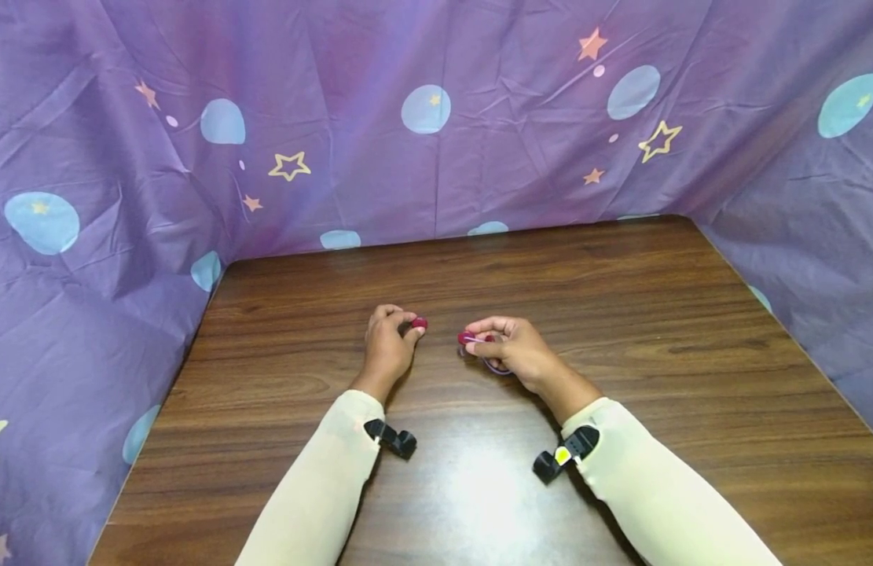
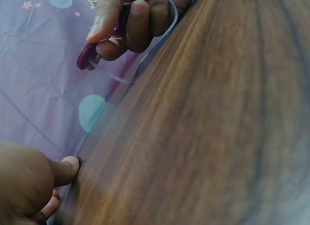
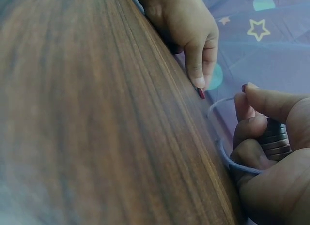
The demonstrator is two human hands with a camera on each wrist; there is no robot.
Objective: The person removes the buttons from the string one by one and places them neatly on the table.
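My left hand (image 1: 388, 344) pinches a small red button (image 1: 419, 322) between thumb and fingertips, low over the brown wooden table. To its right, my right hand (image 1: 526, 355) pinches another red button (image 2: 86, 56) by its edge. A pale purple cord (image 2: 111, 76) comes out of that button's face and loops back round the fingers. Inside the curled right fingers, the right wrist view shows a stack of round discs (image 3: 276, 139), partly hidden by the palm. A short gap separates the two hands, and the left hand's button is apart from the cord.
The wooden table (image 1: 302, 440) spreads out around both hands, with a bright glare near its front. A purple curtain (image 1: 379, 181) with stars and blue circles hangs behind it and along both sides. A black camera (image 1: 390, 438) is strapped to each sleeve.
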